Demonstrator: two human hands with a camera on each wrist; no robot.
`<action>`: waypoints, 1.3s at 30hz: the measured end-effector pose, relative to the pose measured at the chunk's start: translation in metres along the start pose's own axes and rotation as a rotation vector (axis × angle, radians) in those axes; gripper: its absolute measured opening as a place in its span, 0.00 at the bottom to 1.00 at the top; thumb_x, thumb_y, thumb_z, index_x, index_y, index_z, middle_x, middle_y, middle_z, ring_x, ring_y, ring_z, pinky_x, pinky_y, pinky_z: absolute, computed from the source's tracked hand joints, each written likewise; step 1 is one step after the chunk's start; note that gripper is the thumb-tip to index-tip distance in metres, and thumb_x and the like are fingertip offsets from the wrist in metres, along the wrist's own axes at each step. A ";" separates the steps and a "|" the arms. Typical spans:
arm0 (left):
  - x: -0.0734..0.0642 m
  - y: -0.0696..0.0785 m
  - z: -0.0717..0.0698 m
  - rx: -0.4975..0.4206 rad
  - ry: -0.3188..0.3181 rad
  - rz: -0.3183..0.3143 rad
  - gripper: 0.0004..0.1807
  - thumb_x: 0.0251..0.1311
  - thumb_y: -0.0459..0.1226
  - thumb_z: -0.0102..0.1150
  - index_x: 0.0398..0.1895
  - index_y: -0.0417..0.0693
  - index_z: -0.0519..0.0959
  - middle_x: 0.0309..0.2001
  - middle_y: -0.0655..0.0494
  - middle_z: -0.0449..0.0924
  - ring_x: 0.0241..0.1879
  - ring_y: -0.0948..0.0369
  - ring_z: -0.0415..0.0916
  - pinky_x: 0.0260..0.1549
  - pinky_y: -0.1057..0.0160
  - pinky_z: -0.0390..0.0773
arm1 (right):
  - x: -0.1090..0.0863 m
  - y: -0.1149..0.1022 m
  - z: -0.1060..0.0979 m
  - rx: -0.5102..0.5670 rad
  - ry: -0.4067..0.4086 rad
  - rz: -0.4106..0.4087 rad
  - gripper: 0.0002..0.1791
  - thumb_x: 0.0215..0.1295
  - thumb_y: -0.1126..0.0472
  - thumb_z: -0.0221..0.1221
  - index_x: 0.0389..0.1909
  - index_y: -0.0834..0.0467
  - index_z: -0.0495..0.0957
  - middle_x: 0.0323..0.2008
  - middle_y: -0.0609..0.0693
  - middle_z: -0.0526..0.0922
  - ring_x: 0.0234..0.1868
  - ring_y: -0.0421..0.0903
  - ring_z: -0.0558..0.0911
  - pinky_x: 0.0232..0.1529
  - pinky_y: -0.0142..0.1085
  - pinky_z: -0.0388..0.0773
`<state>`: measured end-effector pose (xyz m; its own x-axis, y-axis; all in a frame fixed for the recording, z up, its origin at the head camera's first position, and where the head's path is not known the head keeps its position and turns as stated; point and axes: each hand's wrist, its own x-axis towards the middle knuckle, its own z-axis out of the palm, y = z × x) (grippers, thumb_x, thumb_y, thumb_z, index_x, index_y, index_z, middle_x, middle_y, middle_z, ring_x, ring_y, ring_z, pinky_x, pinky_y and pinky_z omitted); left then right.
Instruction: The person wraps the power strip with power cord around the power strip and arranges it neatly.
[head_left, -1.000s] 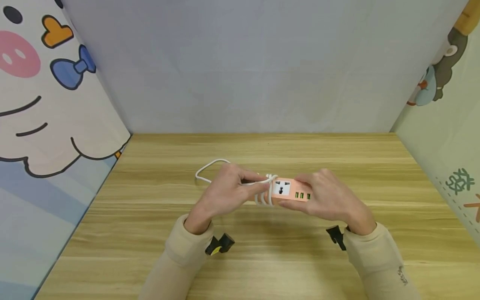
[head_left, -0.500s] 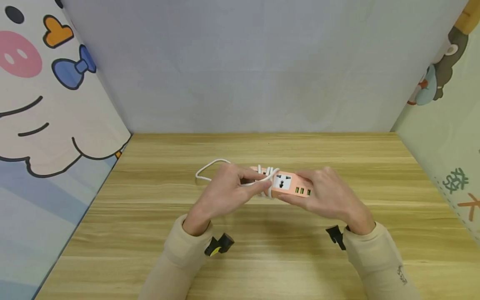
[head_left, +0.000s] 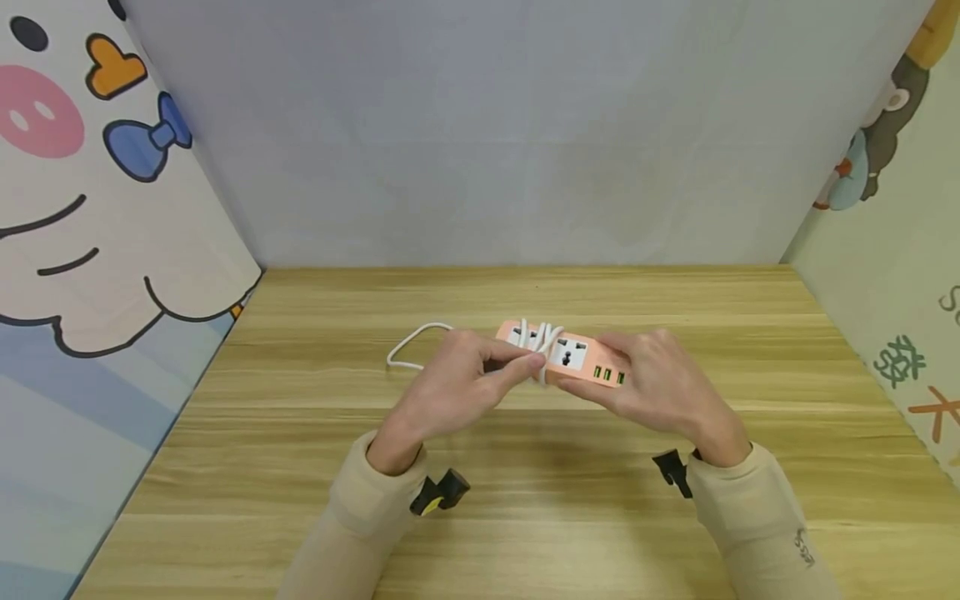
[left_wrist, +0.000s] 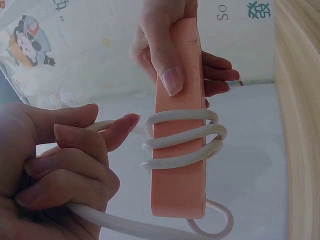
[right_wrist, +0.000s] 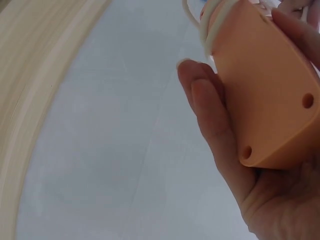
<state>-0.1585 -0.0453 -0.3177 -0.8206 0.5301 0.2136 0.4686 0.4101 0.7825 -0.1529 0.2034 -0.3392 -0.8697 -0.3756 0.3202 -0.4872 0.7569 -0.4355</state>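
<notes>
A peach power strip (head_left: 592,354) with white sockets and green USB ports is held up in front of the person. My right hand (head_left: 660,383) grips its right end, thumb on one long side and fingers on the other. White cable (left_wrist: 180,136) wraps several turns round the middle of the strip. With thumb and index finger, my left hand (head_left: 468,383) pinches the free length close beside these turns. More cable runs through its curled fingers in the left wrist view. In the right wrist view the strip's underside (right_wrist: 265,85) shows two screw holes.
Beneath the hands lies a wood-grain table (head_left: 337,492). A grey cloth wall (head_left: 480,133) rises behind it, with cartoon-printed cloths at the left (head_left: 82,217) and right (head_left: 855,275). Black camera mounts (head_left: 442,492) sit at both wrists. A cable loop (head_left: 408,339) sticks out left.
The strip's left end has swung upward and away in the head view, so the second socket now shows beyond my left fingers. Both hands stay nearly in place, still holding cable and strip.
</notes>
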 end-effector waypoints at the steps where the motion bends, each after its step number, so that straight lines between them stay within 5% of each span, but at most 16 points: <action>1: 0.000 0.000 0.000 0.004 -0.003 0.000 0.12 0.72 0.44 0.59 0.37 0.51 0.90 0.13 0.63 0.57 0.16 0.68 0.54 0.19 0.70 0.56 | 0.000 0.000 0.000 0.004 0.002 0.005 0.20 0.60 0.40 0.70 0.38 0.53 0.85 0.14 0.40 0.72 0.13 0.35 0.68 0.16 0.30 0.64; 10: 0.000 -0.002 0.002 0.028 -0.044 0.042 0.13 0.74 0.42 0.56 0.39 0.50 0.89 0.14 0.64 0.58 0.17 0.68 0.55 0.20 0.69 0.58 | 0.000 -0.001 -0.001 0.006 0.037 0.038 0.22 0.60 0.40 0.69 0.43 0.54 0.85 0.16 0.41 0.74 0.15 0.36 0.69 0.18 0.30 0.65; 22: -0.002 0.001 0.002 -0.021 -0.122 0.008 0.15 0.77 0.41 0.52 0.47 0.45 0.87 0.12 0.62 0.57 0.12 0.66 0.51 0.14 0.69 0.53 | 0.001 0.001 -0.001 -0.005 0.143 -0.026 0.20 0.57 0.44 0.73 0.42 0.54 0.86 0.15 0.40 0.73 0.15 0.35 0.66 0.17 0.30 0.64; 30: -0.001 -0.001 0.001 -0.021 -0.151 0.042 0.14 0.76 0.39 0.52 0.52 0.47 0.87 0.13 0.62 0.57 0.13 0.68 0.52 0.16 0.70 0.57 | 0.002 0.002 0.000 0.014 0.177 -0.038 0.20 0.55 0.45 0.74 0.43 0.53 0.87 0.15 0.39 0.74 0.14 0.34 0.66 0.17 0.30 0.62; 36: -0.001 -0.002 0.001 -0.038 -0.159 0.101 0.12 0.75 0.41 0.54 0.39 0.52 0.87 0.14 0.63 0.54 0.14 0.69 0.51 0.19 0.70 0.57 | 0.002 0.003 0.000 0.047 0.187 -0.028 0.19 0.55 0.48 0.74 0.42 0.55 0.86 0.16 0.41 0.75 0.14 0.34 0.67 0.17 0.30 0.64; 39: -0.001 -0.002 0.001 -0.069 -0.194 0.106 0.14 0.77 0.42 0.52 0.42 0.50 0.88 0.14 0.63 0.53 0.14 0.68 0.49 0.20 0.69 0.58 | 0.002 0.004 -0.001 0.070 0.215 -0.022 0.18 0.54 0.50 0.75 0.39 0.57 0.85 0.16 0.42 0.76 0.14 0.35 0.68 0.16 0.29 0.64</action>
<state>-0.1586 -0.0463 -0.3201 -0.6869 0.7027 0.1857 0.5196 0.2961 0.8015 -0.1564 0.2063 -0.3395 -0.8258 -0.2633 0.4987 -0.5165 0.7083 -0.4813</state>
